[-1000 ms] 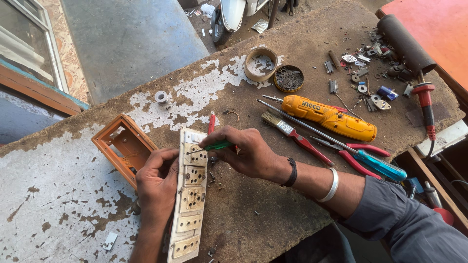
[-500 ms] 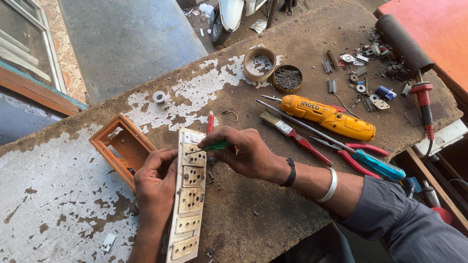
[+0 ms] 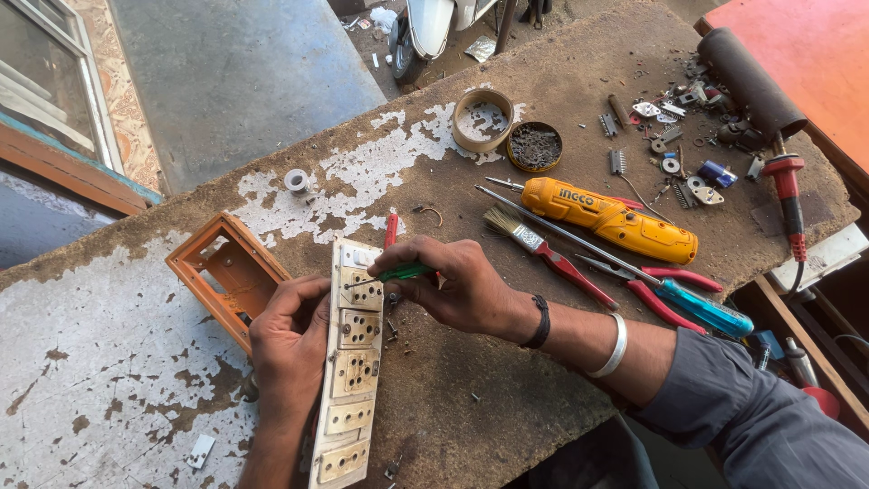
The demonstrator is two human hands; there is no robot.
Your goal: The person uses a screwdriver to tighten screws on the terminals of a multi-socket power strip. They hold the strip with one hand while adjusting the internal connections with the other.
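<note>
Long cream socket strip [image 3: 353, 362] lying lengthwise on the worn worktop [image 3: 507, 380], near end toward the camera, several socket modules in a row along it. Left hand [image 3: 290, 349] curled around the strip's left edge, fingers wrapped on its side, steadying it. Right hand [image 3: 453, 285] closed on a small green-handled screwdriver [image 3: 398, 272], tip pointing left onto the upper part of the strip, near its second module. Black band and silver bangle on the right wrist, grey sleeve behind.

Just left of the strip, touching the left hand's knuckles: orange plastic box frame [image 3: 226, 272], open side up. Red-handled tool [image 3: 390, 231] poking out from behind the right hand, just above the strip's top end. Small grey spool [image 3: 296, 181] farther up on the flaked white paint.

To the right of the right hand: brush with red handle [image 3: 543, 249], red-handled pliers [image 3: 652, 290], blue-handled screwdriver [image 3: 697, 303], yellow cordless screwdriver [image 3: 611, 217] lying across above them. Beyond, roll of tape [image 3: 482, 119] beside round tin of screws [image 3: 534, 145]. Scatter of small metal parts [image 3: 674, 136] near the far right corner, red soldering iron [image 3: 787, 195] at the worktop's right edge.
</note>
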